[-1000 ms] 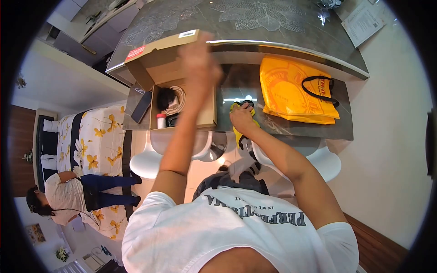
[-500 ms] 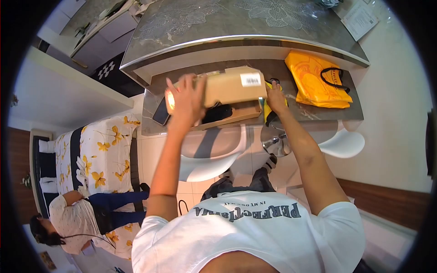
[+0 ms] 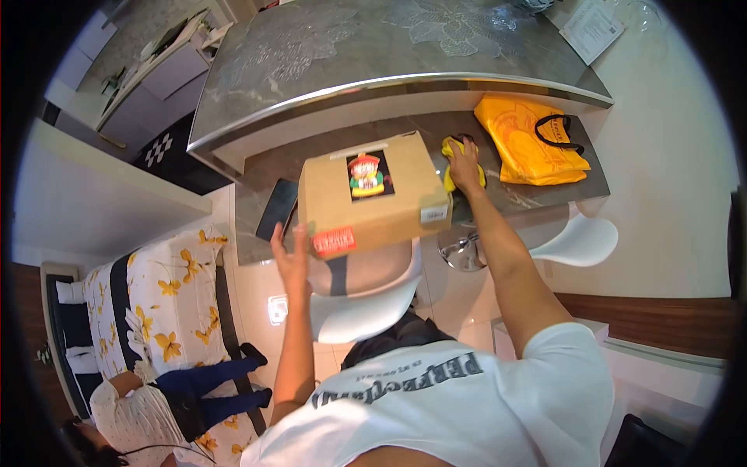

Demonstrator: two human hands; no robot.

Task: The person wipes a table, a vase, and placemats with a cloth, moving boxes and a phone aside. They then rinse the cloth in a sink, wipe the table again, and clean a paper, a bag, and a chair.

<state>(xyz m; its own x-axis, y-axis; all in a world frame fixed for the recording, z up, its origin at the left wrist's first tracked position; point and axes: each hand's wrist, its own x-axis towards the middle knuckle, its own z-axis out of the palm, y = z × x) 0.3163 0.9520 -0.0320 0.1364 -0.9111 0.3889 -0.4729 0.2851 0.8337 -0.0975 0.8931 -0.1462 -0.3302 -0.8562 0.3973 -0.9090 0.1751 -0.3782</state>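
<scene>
A cardboard box (image 3: pixel 416 170) with its lid down sits on the lower counter. It bears a cartoon-figure sticker (image 3: pixel 369 176), a white label and a red sticker (image 3: pixel 334 241). My left hand (image 3: pixel 291 261) is at its front left corner, thumb and fingers spread, fingertips close to the red sticker. A dark phone (image 3: pixel 277 208) lies just left of the box, near those fingertips. To the right of the box, my right hand (image 3: pixel 465 165) has its fingers curled over a soft yellow-and-black item (image 3: pixel 449 149), partly hidden under the palm.
An orange bag (image 3: pixel 517 144) with black handles lies on the counter's right. White chairs (image 3: pixel 366 303) stand at the front edge. Above is a raised counter (image 3: pixel 327 70) with lacy mats. A person (image 3: pixel 152 409) stands beside a flowered bed (image 3: pixel 171 288) at left.
The box lid has come down from its raised position, covering the dark thing inside. My left hand has gone from the lid's top to the front left corner. My right hand stays at the yellow item.
</scene>
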